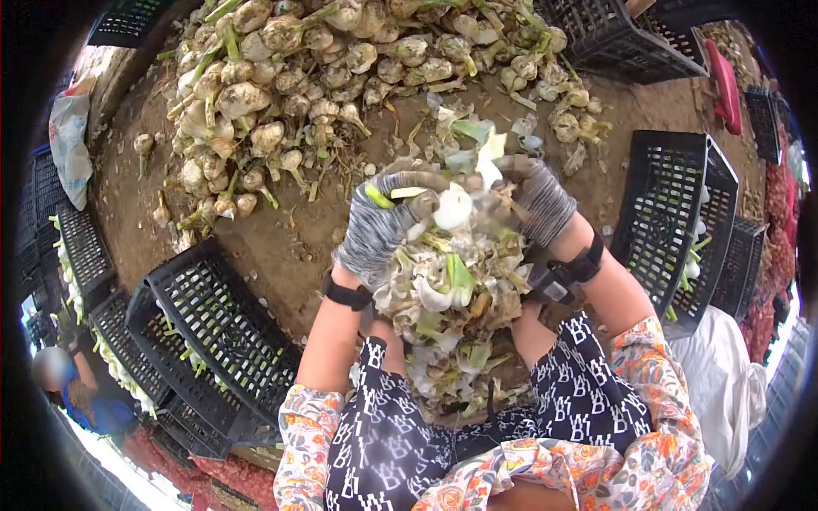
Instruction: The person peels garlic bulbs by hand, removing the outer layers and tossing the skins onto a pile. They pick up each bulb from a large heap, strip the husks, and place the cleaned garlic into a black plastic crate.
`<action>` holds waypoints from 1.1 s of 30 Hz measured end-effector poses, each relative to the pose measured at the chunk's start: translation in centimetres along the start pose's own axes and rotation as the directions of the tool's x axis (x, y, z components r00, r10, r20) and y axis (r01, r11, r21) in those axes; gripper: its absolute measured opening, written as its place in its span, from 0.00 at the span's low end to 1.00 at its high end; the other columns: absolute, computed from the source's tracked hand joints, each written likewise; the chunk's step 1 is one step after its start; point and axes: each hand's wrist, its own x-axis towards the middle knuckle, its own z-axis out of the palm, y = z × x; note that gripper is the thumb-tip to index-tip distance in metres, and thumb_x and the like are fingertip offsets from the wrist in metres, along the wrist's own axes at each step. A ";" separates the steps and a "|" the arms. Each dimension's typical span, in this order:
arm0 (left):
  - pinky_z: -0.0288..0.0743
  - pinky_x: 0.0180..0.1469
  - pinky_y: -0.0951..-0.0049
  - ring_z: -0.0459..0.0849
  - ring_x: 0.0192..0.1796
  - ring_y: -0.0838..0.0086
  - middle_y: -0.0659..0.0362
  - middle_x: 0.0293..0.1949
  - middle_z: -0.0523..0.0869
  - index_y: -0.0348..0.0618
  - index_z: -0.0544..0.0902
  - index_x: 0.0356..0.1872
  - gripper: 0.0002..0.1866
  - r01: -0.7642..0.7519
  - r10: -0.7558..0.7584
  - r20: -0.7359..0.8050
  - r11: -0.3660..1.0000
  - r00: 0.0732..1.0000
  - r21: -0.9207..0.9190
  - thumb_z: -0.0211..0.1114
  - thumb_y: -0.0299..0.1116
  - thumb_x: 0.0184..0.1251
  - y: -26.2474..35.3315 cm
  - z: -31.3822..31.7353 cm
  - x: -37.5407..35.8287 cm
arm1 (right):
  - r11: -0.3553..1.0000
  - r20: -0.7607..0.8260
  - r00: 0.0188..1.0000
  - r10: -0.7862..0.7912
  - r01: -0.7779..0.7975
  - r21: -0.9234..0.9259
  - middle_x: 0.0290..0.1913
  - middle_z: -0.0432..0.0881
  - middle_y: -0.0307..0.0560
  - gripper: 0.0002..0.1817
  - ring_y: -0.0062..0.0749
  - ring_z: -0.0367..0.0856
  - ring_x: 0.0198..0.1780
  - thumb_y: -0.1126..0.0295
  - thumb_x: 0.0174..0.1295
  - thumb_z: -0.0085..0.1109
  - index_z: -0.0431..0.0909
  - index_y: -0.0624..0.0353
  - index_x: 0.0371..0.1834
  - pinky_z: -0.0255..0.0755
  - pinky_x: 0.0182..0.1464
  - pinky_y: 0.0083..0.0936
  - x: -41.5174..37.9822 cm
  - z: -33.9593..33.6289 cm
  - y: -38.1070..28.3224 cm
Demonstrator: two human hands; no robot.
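A white peeled garlic bulb [453,208] is gripped in my left hand [379,220], which wears a grey knit glove soiled brown at the fingers. Green stem pieces [379,197] show against that glove. Opposite it, my right hand [545,200], gloved the same way, has its fingers curled around a pale strip of garlic skin [491,160] just above the bulb. Its fingertips are partly blurred. Below both hands, a heap of peeled-off garlic skins [460,294] lies between my legs.
Unpeeled garlic bulbs with stems [281,94] form a large pile ahead on the brown ground. Black plastic crates stand at the left [226,324] and right [660,213]. A white sack [720,375] lies at the right. Another person [85,392] is at the far left.
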 end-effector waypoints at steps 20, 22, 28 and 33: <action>0.73 0.38 0.79 0.80 0.35 0.81 0.60 0.35 0.85 0.41 0.82 0.40 0.10 0.136 -0.139 -0.030 0.986 0.990 -0.092 0.65 0.27 0.56 -0.6 0.6 -0.3 | 0.912 0.162 0.984 0.078 -0.005 -0.411 0.36 0.79 0.41 0.15 0.21 0.75 0.37 0.61 0.59 0.58 0.76 0.62 0.41 0.72 0.41 0.20 1.0 1.4 -3.1; 0.73 0.40 0.79 0.80 0.36 0.80 0.60 0.36 0.84 0.41 0.83 0.39 0.11 0.195 -0.192 -0.040 0.979 0.981 0.066 0.68 0.31 0.54 -0.1 0.4 -0.3 | 0.957 0.109 0.964 0.243 -0.220 -0.188 0.37 0.78 0.42 0.15 0.22 0.76 0.38 0.62 0.60 0.58 0.75 0.63 0.42 0.73 0.42 0.20 0.6 1.3 -3.3; 0.71 0.45 0.76 0.78 0.42 0.76 0.58 0.38 0.82 0.39 0.83 0.37 0.14 0.097 -0.087 -0.076 0.985 0.993 0.143 0.70 0.35 0.52 -0.3 0.8 -0.3 | 0.878 0.058 0.997 -0.049 0.071 -0.474 0.39 0.79 0.45 0.17 0.24 0.77 0.37 0.64 0.58 0.59 0.73 0.64 0.46 0.74 0.39 0.22 -0.3 3.4 -3.6; 0.75 0.43 0.75 0.81 0.39 0.74 0.56 0.38 0.83 0.37 0.81 0.40 0.18 0.214 -0.237 -0.053 0.936 0.970 -0.278 0.70 0.39 0.53 0.1 0.8 -0.8 | 0.864 -0.001 0.997 -0.077 0.067 -0.499 0.37 0.80 0.47 0.16 0.27 0.78 0.37 0.68 0.57 0.58 0.75 0.63 0.47 0.73 0.40 0.24 -0.2 2.1 -1.0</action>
